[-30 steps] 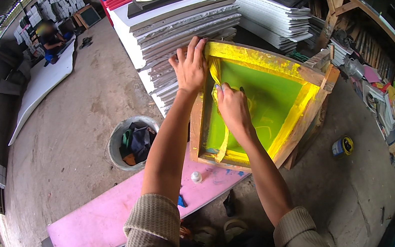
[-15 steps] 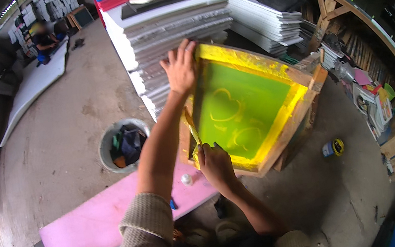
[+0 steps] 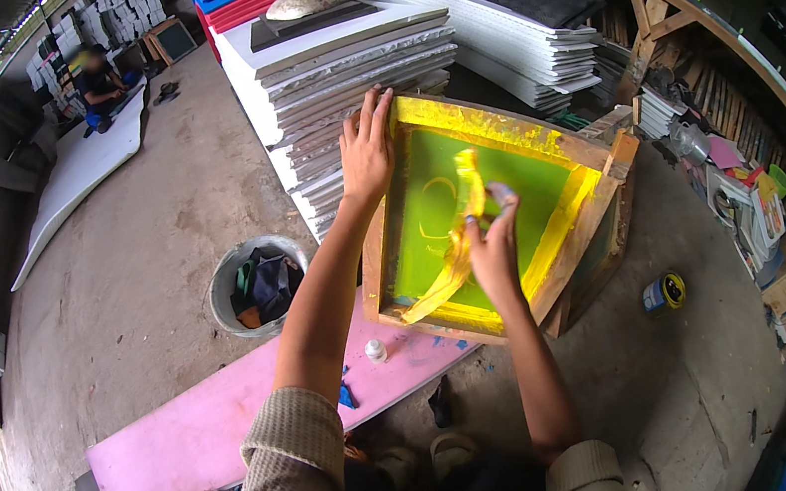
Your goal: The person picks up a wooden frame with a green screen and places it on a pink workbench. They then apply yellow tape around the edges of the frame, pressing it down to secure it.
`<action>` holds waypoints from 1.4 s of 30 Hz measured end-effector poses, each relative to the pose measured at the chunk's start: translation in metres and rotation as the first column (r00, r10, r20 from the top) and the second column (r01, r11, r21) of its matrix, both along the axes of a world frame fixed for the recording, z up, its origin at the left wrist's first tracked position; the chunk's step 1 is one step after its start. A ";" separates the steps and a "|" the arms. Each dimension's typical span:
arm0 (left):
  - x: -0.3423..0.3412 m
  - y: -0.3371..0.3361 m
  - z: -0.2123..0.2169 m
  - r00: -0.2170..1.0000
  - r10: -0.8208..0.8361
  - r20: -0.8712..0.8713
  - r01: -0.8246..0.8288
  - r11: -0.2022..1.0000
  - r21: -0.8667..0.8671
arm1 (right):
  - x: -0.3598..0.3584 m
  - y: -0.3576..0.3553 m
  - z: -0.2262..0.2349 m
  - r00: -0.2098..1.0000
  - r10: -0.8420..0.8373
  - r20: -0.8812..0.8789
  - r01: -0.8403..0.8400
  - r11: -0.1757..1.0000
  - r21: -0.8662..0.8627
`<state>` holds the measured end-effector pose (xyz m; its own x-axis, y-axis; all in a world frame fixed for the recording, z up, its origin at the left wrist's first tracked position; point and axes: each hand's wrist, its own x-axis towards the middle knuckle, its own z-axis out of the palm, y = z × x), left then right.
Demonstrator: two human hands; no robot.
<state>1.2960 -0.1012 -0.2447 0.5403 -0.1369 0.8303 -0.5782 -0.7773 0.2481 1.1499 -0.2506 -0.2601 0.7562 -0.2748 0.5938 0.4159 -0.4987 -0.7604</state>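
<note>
A wooden screen-printing frame (image 3: 572,272) with green mesh (image 3: 532,216) stands tilted in front of me, yellow ink smeared thickly along its inner borders. My left hand (image 3: 368,153) grips its upper left edge, fingers over the wood. In my right hand (image 3: 496,241), a long squeegee (image 3: 448,276) coated in yellow ink slants across the mesh; the fingers are closed round it near its middle. Left of the squeegee, a curved outline shows on the mesh. The squeegee covers part of the design.
White sheets (image 3: 358,65) are stacked behind the frame. A bucket of dark cloths (image 3: 219,295) stands left; a pink board (image 3: 179,441) bearing a small white bottle (image 3: 376,350) lies below. An ink can (image 3: 664,293) sits right. Another person (image 3: 97,86) works at far left.
My right hand has carried the squeegee from the frame's left side rightward and up over the middle of the mesh. My left hand keeps its hold on the frame's edge.
</note>
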 end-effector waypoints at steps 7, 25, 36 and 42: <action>-0.013 0.018 0.006 0.999 0.040 -0.024 -0.035 0.984 0.175 | -0.002 -0.036 0.017 0.969 0.178 0.173 0.027 0.617 -0.787; -0.116 0.084 -0.234 0.746 -0.399 -0.533 0.506 0.860 0.064 | 0.007 -0.027 -0.181 0.854 0.149 -0.498 -0.519 0.193 -0.833; -0.113 0.065 -0.249 0.787 -0.289 -0.546 0.533 0.764 0.363 | 0.027 0.001 -0.237 0.796 0.383 -0.469 -0.605 0.520 -0.603; -0.099 0.054 -0.280 0.746 -0.388 -0.542 0.643 0.633 0.431 | 0.031 -0.009 -0.200 0.606 0.476 -0.638 -0.777 0.528 -0.344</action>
<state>1.1969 -0.0476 -0.5251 0.4612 -0.8522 0.2471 -0.8869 -0.4344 0.1571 1.1813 -0.2596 -0.4596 0.7741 0.6327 0.0217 0.5080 -0.6002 -0.6178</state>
